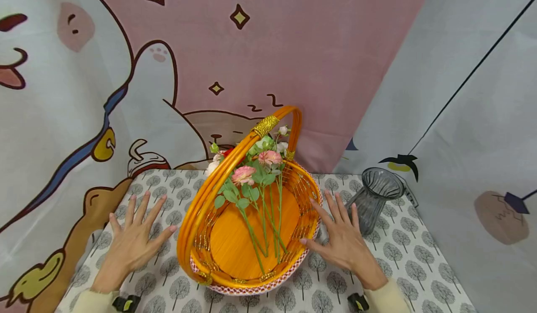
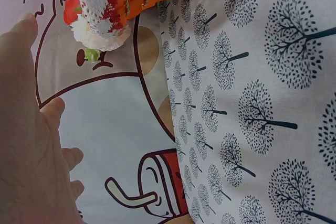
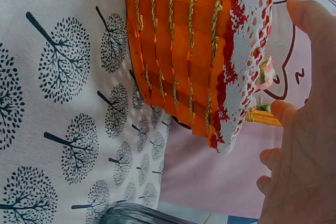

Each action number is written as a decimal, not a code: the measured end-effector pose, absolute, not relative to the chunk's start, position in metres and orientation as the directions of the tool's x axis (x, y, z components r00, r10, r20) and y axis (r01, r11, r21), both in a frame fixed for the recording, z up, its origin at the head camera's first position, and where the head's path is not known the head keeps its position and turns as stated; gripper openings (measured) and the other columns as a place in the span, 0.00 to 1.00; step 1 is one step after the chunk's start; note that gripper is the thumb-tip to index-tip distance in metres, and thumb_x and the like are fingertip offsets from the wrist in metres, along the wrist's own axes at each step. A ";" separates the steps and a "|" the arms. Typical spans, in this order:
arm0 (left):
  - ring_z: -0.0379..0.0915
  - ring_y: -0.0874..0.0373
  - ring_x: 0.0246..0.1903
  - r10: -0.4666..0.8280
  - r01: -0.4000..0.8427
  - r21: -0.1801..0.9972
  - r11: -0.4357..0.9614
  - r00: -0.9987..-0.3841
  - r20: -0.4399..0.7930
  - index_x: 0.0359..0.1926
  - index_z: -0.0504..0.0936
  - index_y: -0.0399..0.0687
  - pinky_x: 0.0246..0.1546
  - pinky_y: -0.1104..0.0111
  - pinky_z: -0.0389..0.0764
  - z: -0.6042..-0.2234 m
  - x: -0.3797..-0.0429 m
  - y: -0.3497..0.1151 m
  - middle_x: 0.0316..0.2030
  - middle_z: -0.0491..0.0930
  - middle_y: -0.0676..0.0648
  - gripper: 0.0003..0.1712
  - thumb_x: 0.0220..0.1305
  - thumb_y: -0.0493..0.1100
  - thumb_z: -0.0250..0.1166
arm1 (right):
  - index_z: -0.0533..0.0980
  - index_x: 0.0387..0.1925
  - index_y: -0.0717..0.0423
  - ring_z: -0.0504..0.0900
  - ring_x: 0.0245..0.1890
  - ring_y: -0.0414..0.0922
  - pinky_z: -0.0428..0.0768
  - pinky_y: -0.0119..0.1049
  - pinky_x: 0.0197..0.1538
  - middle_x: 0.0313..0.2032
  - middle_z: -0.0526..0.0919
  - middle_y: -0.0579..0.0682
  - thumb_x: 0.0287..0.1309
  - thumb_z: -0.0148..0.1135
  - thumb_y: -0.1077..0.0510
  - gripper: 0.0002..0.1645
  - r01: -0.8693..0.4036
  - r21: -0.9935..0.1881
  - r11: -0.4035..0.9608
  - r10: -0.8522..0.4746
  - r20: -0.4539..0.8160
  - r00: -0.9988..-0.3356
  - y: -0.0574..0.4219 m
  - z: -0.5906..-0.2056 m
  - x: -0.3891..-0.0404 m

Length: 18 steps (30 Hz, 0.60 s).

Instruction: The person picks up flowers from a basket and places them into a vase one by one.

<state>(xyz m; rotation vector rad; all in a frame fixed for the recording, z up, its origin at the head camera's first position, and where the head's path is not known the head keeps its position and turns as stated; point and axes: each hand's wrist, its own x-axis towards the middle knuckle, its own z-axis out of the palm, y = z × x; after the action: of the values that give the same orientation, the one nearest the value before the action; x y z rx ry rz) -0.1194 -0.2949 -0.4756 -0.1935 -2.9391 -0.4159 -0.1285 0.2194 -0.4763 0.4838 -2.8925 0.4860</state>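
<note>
An orange woven basket (image 1: 247,229) with a tall arched handle and red-and-white lace trim stands in the middle of the table. Inside it lie several artificial flowers (image 1: 270,158), pink and white with green stems, their heads toward the back. To the left of the basket, my left hand (image 1: 133,241) is spread palm down, holding nothing. My right hand (image 1: 341,236) is spread likewise by the basket's right rim; whether its fingertips touch the rim I cannot tell. A grey ribbed glass vase (image 1: 371,206) tilts just beyond the right hand.
A white cloth with a grey tree print (image 1: 172,275) covers the table. Behind it hangs a pink cartoon curtain (image 1: 327,47), and pale fabric walls (image 1: 474,131) close in at the right. The table's back edge meets the curtain.
</note>
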 end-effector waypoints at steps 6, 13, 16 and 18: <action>0.11 0.39 0.80 0.096 0.136 0.324 0.936 -0.986 0.136 0.83 0.39 0.66 0.63 0.20 0.18 -0.477 -0.121 -0.294 0.82 0.25 0.46 0.49 0.73 0.69 0.53 | 0.51 0.82 0.34 0.34 0.83 0.58 0.38 0.72 0.78 0.83 0.35 0.50 0.58 0.61 0.24 0.57 -0.343 -0.297 0.891 -0.288 0.214 -0.933 0.220 -0.477 -0.127; 0.15 0.35 0.80 0.114 0.146 0.458 0.877 -0.989 0.097 0.83 0.36 0.69 0.67 0.20 0.31 -0.475 -0.125 -0.289 0.83 0.28 0.44 0.46 0.76 0.65 0.51 | 0.53 0.81 0.38 0.36 0.83 0.60 0.34 0.64 0.82 0.83 0.36 0.51 0.60 0.63 0.27 0.55 -0.374 -0.365 0.853 -0.317 0.207 -0.926 0.220 -0.472 -0.126; 0.20 0.32 0.80 0.127 0.161 0.520 0.839 -0.987 0.100 0.83 0.36 0.70 0.64 0.18 0.39 -0.473 -0.129 -0.285 0.83 0.34 0.40 0.45 0.77 0.63 0.52 | 0.54 0.81 0.39 0.39 0.82 0.62 0.37 0.66 0.81 0.83 0.38 0.53 0.60 0.65 0.30 0.54 -0.387 -0.401 0.830 -0.330 0.207 -0.921 0.218 -0.470 -0.127; 0.24 0.29 0.80 0.140 0.173 0.549 0.818 -0.985 0.101 0.83 0.37 0.71 0.63 0.17 0.42 -0.472 -0.132 -0.283 0.83 0.36 0.38 0.45 0.77 0.62 0.53 | 0.53 0.81 0.38 0.40 0.82 0.62 0.40 0.68 0.80 0.83 0.39 0.54 0.60 0.65 0.30 0.55 -0.386 -0.423 0.820 -0.334 0.195 -0.922 0.216 -0.468 -0.127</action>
<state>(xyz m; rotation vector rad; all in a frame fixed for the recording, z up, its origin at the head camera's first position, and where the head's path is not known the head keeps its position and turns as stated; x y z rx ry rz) -0.1321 -0.2832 -0.4719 -0.2536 -2.9418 -0.8974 -0.1268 0.2163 -0.4681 0.5731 -2.8895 0.7073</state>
